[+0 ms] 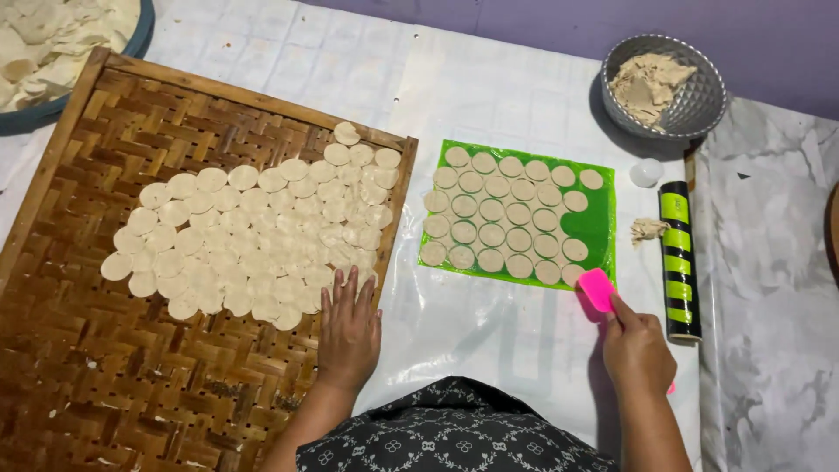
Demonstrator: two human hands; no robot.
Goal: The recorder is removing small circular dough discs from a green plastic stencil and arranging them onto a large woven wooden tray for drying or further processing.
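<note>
While the left hand lies flat and palm-down, fingers spread, on the woven bamboo tray, its fingertips touch the near edge of the pale dough discs laid out there in overlapping rows. The right hand is closed around a pink scraper, whose blade rests at the near right corner of the green plastic sheet. On that sheet lie more cut discs in rows, each apart from its neighbours (one at the lower right sits just beside the scraper). Right of the sheet, a black roller with green stripes lies lengthwise on the white table cover, with a small scrap of dough touching its left side and a small white cap just beyond its far end. A grey bowl holding dough scraps stands at the far right; a blue-rimmed basin of discs shows at the far left corner.
</note>
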